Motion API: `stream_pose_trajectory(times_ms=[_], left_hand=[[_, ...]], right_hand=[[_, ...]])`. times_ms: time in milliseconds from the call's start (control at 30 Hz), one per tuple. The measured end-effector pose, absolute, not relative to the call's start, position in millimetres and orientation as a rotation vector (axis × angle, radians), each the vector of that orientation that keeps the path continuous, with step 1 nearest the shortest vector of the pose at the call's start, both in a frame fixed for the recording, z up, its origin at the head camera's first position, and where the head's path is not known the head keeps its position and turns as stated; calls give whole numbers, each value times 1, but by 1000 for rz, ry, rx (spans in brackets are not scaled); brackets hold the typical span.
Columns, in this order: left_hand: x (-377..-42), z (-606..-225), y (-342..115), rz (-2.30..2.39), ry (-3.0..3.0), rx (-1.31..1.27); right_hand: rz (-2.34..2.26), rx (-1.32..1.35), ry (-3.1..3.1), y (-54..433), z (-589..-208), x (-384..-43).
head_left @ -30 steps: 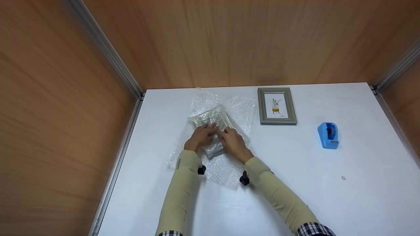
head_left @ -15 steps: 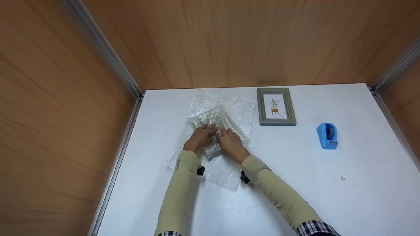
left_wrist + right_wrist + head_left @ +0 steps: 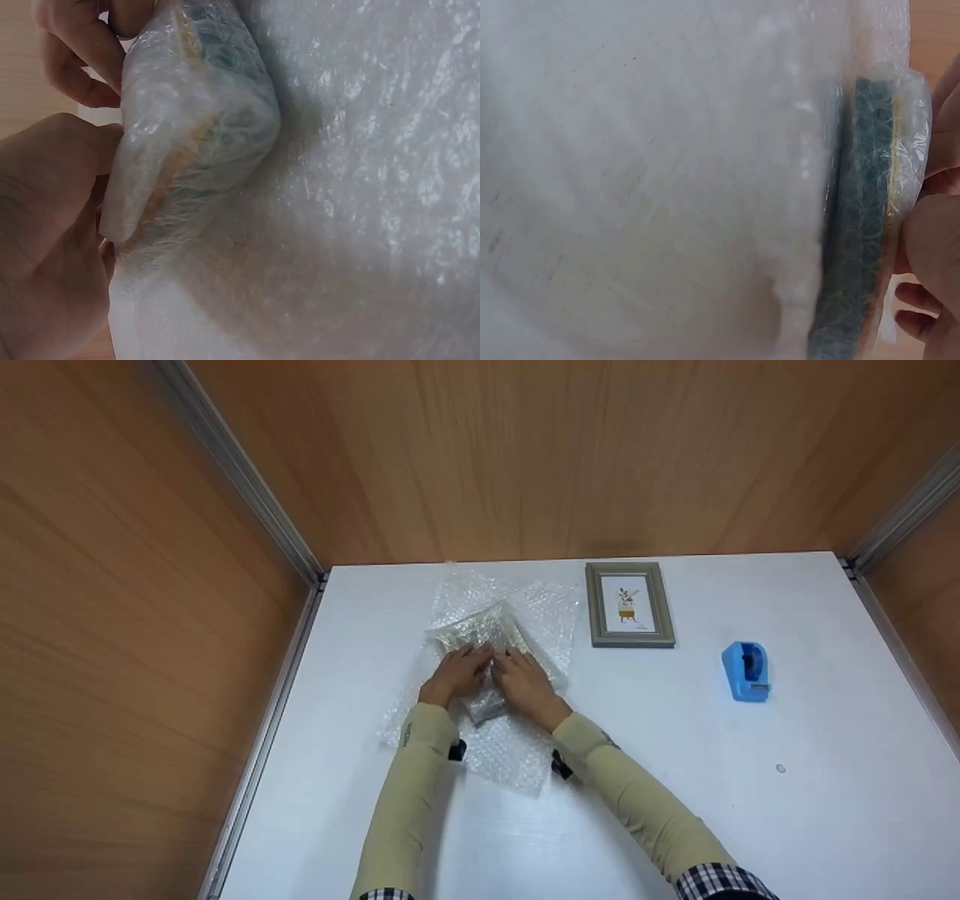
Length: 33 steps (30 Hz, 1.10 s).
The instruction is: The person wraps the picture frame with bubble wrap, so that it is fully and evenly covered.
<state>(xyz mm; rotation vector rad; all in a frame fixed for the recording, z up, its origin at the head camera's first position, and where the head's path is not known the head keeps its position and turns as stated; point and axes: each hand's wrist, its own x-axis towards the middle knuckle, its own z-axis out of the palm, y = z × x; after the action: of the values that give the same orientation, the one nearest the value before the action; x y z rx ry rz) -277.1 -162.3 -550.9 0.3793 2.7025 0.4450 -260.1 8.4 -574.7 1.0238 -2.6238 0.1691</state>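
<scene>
A flat rectangular package (image 3: 489, 706), folded in bubble wrap, lies at an angle on a larger bubble wrap sheet (image 3: 514, 761). Through the plastic, its side (image 3: 866, 150) shows grey-green with a yellowish line, much like a picture frame. My left hand (image 3: 457, 673) rests on the package from the left, fingers stretched toward the middle. From the other side my right hand (image 3: 527, 686) presses on its top, and the two hands' fingertips nearly meet. What lies under the fingers is hidden. The left wrist view shows the package's wrapped corner (image 3: 217, 120) beside the thumb.
A grey-green picture frame (image 3: 630, 640) with a plant print lies behind and to the right. Farther right stands a blue tape dispenser (image 3: 746, 675). A small ring-like bit (image 3: 781, 769) lies on the white table (image 3: 675, 780). Wood panels enclose the back and sides.
My right hand's fingers have shifted slightly left and flattened on the package. The left hand stays almost where it was, and the package has not visibly moved.
</scene>
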Motion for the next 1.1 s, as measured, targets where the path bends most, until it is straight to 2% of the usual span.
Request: stream_pose_trajectory(times_ms=[567,1100], left_hand=[[-278,-544,-160,386,2687,425],[-278,-541,-157,333,2665,397]], right_hand=[[163,1139,-2474,8,-582,-265],[423,1142,-2501,15,-581,-264]])
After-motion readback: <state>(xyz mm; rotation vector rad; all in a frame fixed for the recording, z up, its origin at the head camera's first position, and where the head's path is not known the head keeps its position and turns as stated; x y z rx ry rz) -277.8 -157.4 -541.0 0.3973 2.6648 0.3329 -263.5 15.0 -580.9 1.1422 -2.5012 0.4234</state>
